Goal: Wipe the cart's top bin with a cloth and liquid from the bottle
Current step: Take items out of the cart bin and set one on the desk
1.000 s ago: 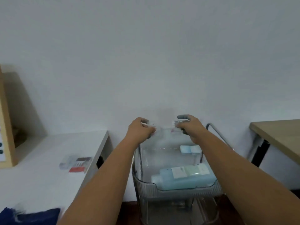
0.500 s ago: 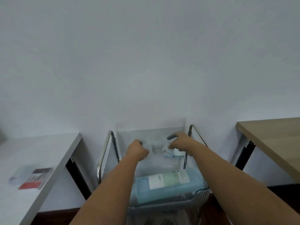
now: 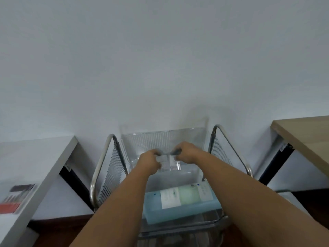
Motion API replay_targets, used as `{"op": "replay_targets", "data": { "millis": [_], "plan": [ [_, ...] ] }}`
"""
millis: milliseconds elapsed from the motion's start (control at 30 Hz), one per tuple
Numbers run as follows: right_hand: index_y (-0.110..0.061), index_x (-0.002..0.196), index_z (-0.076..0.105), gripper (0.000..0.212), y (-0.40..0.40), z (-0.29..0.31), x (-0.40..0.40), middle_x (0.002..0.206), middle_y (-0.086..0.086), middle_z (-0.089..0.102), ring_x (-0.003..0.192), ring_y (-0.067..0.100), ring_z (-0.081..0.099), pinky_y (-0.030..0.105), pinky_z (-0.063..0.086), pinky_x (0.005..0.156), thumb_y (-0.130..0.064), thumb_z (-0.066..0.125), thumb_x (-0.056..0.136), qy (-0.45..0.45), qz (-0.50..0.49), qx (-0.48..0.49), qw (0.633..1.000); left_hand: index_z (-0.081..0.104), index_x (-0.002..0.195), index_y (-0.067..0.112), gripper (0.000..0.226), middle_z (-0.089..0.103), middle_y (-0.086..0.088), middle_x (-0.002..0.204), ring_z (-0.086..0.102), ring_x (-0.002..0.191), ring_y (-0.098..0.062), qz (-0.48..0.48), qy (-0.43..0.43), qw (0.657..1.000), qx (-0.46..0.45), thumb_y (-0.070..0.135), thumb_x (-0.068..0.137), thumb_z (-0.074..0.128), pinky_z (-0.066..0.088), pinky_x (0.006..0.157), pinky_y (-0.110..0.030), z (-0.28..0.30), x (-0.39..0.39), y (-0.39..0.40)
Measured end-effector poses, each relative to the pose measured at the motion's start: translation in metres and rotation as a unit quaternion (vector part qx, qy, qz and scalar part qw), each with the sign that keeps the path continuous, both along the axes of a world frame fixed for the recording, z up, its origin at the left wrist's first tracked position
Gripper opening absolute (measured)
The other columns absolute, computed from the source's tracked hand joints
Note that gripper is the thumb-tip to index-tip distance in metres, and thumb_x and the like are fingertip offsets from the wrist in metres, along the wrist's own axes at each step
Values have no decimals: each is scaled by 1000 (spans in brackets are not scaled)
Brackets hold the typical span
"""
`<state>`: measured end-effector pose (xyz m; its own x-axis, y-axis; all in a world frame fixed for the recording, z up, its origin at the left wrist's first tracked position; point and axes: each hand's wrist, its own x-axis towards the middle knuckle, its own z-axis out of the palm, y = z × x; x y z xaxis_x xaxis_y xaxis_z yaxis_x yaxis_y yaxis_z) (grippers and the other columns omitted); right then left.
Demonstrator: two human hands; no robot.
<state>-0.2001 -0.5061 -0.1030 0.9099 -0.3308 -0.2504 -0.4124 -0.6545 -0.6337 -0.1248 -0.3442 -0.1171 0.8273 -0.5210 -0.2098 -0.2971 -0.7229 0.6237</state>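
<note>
2 hands [image 3: 149, 162] [image 3: 187, 154] each grip 1 clear packet [image 3: 168, 162] above 1 bottle [image 3: 181, 202].

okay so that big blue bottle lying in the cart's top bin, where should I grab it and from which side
Grip the blue bottle around its long body, near the labelled middle, coming down from above. It lies on its side along the top bin's near edge, and the bin walls block the sides. Both the left hand and right hand are busy holding a small clear packet.
</note>
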Motion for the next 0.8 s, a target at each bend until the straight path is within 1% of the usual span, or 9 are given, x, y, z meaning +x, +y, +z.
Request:
{"op": "replay_targets", "data": {
  "millis": [67, 100, 133, 200, 267, 367, 467, 633, 800],
  "plan": [
    [-16, 112, 70, 31, -3, -2, -2, 122, 5, 66, 110, 18, 60, 22, 43, 89, -14, 73, 82, -18, -15, -12, 1000, 61, 125, 22, 50, 63, -11, 120, 63, 93, -22, -11, -12, 1000, 4, 8, 80, 77, 49, 76, -24, -2, -1, 0],
    [-18, 112, 70, 32, -3, -2, -3, 122, 4, 65, 109, 17, 60, 22, 43, 87, -16, 75, 80, -23, -19, -13, 999, 59, 129, 22, 55, 61, -10, 126, 62, 102, -23, -20, -21, 1000, 3, 11, 79, 80, 49, 80, -24, -3, -1, 0],
    [-20, 110, 70, 35, -3, -2, -4, 122, 2, 65, 105, 16, 59, 22, 42, 84, -19, 78, 77, -20, -14, -14, 1000, 59, 131, 21, 60, 59, -9, 131, 61, 110, -24, -34, -31, 999, 1, 13, 77, 82, 48, 84, -25, -3, 0, 0],
    [-25, 110, 70, 42, -2, -1, -7, 122, -1, 63, 102, 14, 58, 23, 40, 81, -23, 83, 70, 6, 24, -34, 999, 59, 133, 22, 65, 56, -5, 136, 57, 118, -23, -74, -41, 996, 10, 15, 74, 85, 46, 85, -23, -1, 0, 0],
    [-27, 113, 69, 49, 1, -2, -9, 127, -4, 60, 111, 16, 56, 24, 40, 83, -25, 85, 66, 29, 66, -79, 994, 60, 132, 22, 67, 51, -5, 138, 56, 119, -24, -118, -48, 991, 50, 16, 71, 87, 44, 87, -24, 0, 0, -1],
    [-32, 115, 66, 52, 6, -5, -10, 127, -1, 54, 116, 21, 49, 29, 41, 89, -24, 85, 66, 27, 65, -141, 987, 62, 131, 23, 63, 49, -6, 135, 52, 121, -25, -147, -107, 977, 113, 15, 73, 85, 42, 96, -29, -2, -3, -4],
    [-31, 116, 66, 50, 8, -9, -9, 123, 0, 57, 117, 22, 45, 35, 42, 93, -23, 82, 69, 18, 62, -183, 981, 63, 130, 21, 57, 49, -7, 136, 51, 123, -24, -133, -141, 974, 114, 14, 77, 81, 41, 99, -29, -6, -3, -7],
    [-29, 110, 69, 44, 6, -15, -5, 122, -1, 58, 113, 22, 46, 34, 42, 90, -28, 83, 69, 4, 47, -190, 981, 63, 130, 17, 53, 52, -5, 134, 54, 119, -23, -127, -155, 975, 99, 13, 79, 79, 44, 98, -29, -12, -2, -11],
    [-29, 116, 66, 50, 4, -15, -4, 123, -3, 59, 114, 22, 45, 38, 42, 93, -32, 82, 68, 3, 46, -214, 976, 63, 130, 17, 53, 51, -5, 136, 54, 120, -23, -126, -161, 974, 95, 13, 80, 78, 45, 100, -30, -13, 0, -14]
  ]
}}
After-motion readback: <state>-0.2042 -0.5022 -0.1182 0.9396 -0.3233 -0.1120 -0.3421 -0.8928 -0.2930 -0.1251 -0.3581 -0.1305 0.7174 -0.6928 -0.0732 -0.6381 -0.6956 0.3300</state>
